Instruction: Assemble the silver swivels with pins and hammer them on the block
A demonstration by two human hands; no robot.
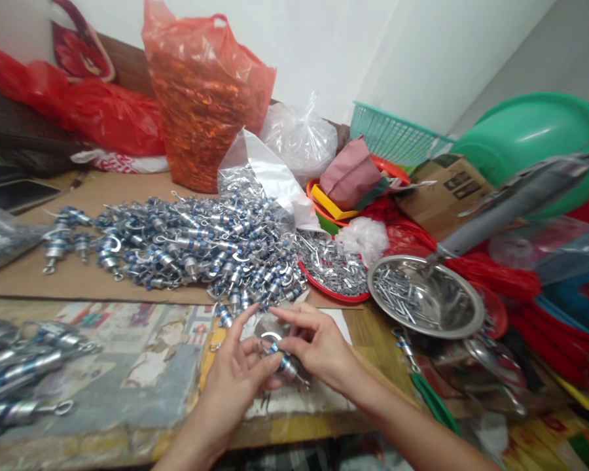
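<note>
Near the table's front edge my left hand [243,369] and my right hand [317,343] meet around a small silver and blue metal part [287,363]. Its curved silver piece shows between the fingertips, and its thin end points down to the right. My left thumb presses on it, while my right thumb and fingers pinch it from the other side. Just beyond the hands lies a large heap of similar silver and blue parts [191,242] on brown cardboard [10,281].
A red tray of small metal pieces [334,268] and a steel bowl [456,311] with pins stand to the right. More parts [24,373] lie at the left. Behind are an orange bag [206,104], a turquoise basket [397,134] and a green basin [535,144].
</note>
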